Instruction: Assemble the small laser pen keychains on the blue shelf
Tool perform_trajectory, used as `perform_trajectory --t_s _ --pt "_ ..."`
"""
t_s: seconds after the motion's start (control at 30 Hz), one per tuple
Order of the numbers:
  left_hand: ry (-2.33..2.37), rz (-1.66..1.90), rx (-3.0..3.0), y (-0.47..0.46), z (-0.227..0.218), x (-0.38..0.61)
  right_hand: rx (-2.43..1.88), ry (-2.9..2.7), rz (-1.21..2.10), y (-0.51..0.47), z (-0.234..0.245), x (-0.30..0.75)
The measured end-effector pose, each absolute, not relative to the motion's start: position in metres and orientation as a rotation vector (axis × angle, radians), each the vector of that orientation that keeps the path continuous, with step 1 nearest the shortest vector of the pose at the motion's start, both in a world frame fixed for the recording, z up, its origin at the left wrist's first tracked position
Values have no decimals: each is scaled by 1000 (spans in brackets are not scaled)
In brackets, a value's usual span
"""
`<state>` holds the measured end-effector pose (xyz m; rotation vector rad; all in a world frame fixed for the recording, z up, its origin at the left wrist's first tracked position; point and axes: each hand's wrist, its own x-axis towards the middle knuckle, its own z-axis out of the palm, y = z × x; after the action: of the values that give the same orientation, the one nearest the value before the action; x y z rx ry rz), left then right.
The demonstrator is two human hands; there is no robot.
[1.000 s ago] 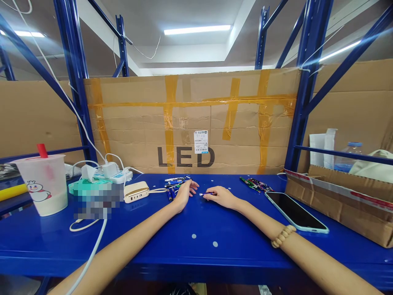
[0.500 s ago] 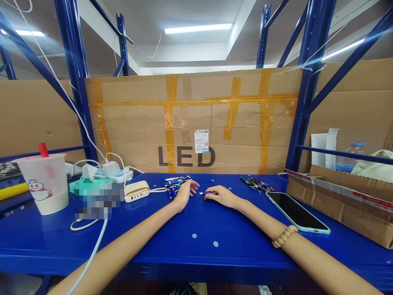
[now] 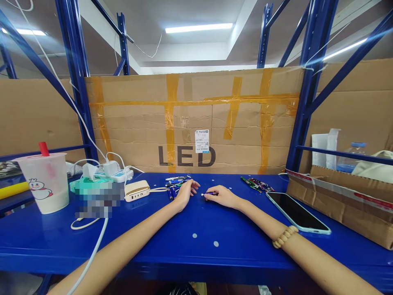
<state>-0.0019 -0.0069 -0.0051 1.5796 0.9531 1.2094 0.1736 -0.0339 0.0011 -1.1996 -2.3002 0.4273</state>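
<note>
Brown cardboard (image 3: 132, 127), strapped with yellow tape and printed "LED", walls off the far side of the workspace, between blue metal uprights (image 3: 316, 82) that rise toward a pale ceiling with a lit strip light (image 3: 199, 28). Blue and glossy, the tabletop (image 3: 172, 250) stretches across the whole width before it, with pale round spots here and there. A long open carton (image 3: 334, 203) stands at the right edge, a lidded cup (image 3: 49, 192) with a red straw at the left, and a phone (image 3: 297, 212) lies face up just beside the carton. Both hands are near the middle, well back from the front edge: the left hand (image 3: 185, 194) with fingers loosely spread and slightly curled, its palm side hidden; the right hand (image 3: 223, 197) pinching one slim dark-blue stick (image 3: 210, 194). Just beside the left hand lies a heap of blue sticks (image 3: 173, 191), touching or not I cannot tell; a smaller bunch of green and purplish sticks (image 3: 257, 185) lies beyond the right forearm, near the phone. Smallest, the pinched stick runs roughly sideways, its silvery end pointing left across the gap to the left hand, so the right hand is the nearer one.
</note>
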Motion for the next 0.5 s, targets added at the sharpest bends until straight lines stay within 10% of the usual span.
perform_trajectory --t_s 0.5 --pt "957 1201 1576 -6 -6 -2 -1221 -2318 412 -34 1 175"
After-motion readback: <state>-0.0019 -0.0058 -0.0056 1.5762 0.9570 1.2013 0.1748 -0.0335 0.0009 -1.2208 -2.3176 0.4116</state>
